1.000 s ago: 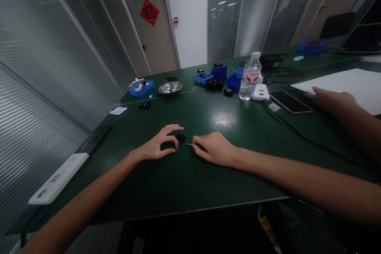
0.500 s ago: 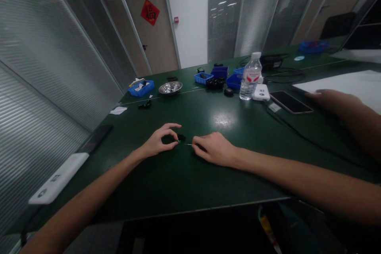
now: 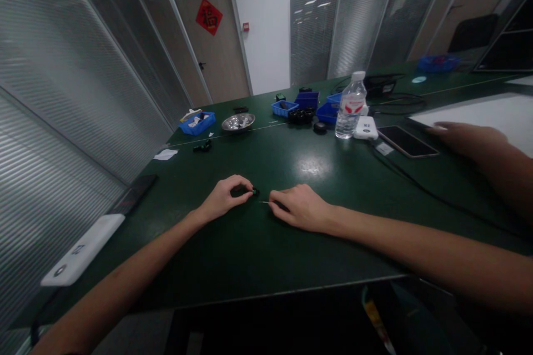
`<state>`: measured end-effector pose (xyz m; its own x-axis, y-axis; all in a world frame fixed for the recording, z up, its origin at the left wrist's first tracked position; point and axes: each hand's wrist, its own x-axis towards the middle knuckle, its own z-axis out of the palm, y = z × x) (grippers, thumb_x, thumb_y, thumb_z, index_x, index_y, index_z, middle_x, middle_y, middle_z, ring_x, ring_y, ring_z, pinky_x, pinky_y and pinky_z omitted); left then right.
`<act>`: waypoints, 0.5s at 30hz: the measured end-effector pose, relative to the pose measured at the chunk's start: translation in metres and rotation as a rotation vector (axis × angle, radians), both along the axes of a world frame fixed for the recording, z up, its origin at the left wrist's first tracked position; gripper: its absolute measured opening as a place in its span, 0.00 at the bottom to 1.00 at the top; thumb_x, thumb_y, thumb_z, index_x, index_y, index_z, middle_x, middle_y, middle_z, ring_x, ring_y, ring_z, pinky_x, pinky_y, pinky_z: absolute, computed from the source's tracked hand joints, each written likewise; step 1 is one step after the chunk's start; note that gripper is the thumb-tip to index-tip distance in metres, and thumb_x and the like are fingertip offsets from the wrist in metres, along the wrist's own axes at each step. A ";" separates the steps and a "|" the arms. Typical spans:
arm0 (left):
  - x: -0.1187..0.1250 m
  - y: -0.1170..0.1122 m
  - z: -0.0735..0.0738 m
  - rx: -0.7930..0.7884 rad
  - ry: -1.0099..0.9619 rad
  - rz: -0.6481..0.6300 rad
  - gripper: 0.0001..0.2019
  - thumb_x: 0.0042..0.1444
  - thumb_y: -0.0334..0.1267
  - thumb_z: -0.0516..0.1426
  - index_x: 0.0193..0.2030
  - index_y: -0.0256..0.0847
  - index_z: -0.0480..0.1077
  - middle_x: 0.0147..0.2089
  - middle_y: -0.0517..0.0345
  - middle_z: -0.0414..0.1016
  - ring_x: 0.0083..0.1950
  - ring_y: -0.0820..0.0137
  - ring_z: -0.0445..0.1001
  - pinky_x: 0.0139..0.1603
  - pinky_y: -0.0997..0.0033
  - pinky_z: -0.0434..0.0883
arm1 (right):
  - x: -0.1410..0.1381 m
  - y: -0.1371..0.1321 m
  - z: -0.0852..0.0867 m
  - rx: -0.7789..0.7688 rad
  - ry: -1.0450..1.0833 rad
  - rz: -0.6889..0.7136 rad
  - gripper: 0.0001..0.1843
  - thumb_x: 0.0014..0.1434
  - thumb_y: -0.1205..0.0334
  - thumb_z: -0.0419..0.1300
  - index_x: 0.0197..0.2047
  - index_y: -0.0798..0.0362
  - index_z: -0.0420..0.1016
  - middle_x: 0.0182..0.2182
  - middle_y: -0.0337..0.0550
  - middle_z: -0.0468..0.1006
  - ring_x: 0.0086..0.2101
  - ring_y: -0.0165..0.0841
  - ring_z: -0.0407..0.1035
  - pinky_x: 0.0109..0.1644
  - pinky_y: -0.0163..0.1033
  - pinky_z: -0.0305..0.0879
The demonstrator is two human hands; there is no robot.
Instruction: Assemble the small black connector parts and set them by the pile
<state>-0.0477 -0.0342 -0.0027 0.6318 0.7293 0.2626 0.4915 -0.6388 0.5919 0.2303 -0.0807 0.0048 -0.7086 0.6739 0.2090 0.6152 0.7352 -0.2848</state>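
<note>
My left hand [image 3: 225, 198] rests on the dark green table [image 3: 258, 244] with thumb and forefinger pinched on a small black part with a green spot [image 3: 254, 192]. My right hand [image 3: 297, 208] lies just to its right, fingers curled around a thin metal tool whose tip [image 3: 264, 202] points toward the part. The tip stops a little short of the part.
Another person's hand [image 3: 466, 137] lies at the right by a white sheet [image 3: 487, 113] and a phone [image 3: 406, 141]. Further back stand a water bottle [image 3: 348, 106], blue bins [image 3: 198, 122], a metal bowl [image 3: 237, 121] and black parts [image 3: 301, 116]. A white device [image 3: 81, 249] lies at left.
My left fingers closed from a wide arc to a pinch on the small part and shifted it slightly up and right. My right hand stayed still.
</note>
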 end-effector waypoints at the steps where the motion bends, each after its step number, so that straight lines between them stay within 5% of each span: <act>1: -0.001 0.001 -0.001 0.003 0.013 0.014 0.10 0.66 0.43 0.59 0.50 0.43 0.75 0.51 0.53 0.78 0.52 0.64 0.75 0.51 0.62 0.72 | 0.000 0.000 0.000 -0.003 0.001 0.002 0.14 0.73 0.55 0.48 0.44 0.52 0.71 0.33 0.40 0.79 0.27 0.29 0.66 0.31 0.36 0.49; 8: -0.022 0.022 -0.008 0.050 0.051 0.169 0.14 0.64 0.48 0.59 0.49 0.43 0.76 0.49 0.52 0.79 0.48 0.63 0.75 0.47 0.63 0.72 | 0.002 0.000 -0.002 0.002 0.005 0.005 0.15 0.73 0.54 0.48 0.44 0.52 0.71 0.33 0.40 0.78 0.26 0.28 0.65 0.31 0.36 0.48; 15: -0.092 0.069 -0.016 0.077 0.131 0.634 0.18 0.59 0.51 0.61 0.48 0.40 0.78 0.46 0.52 0.82 0.40 0.64 0.77 0.40 0.68 0.71 | 0.002 -0.001 0.002 -0.026 -0.004 0.014 0.15 0.73 0.54 0.48 0.45 0.53 0.72 0.32 0.39 0.78 0.26 0.28 0.64 0.31 0.36 0.49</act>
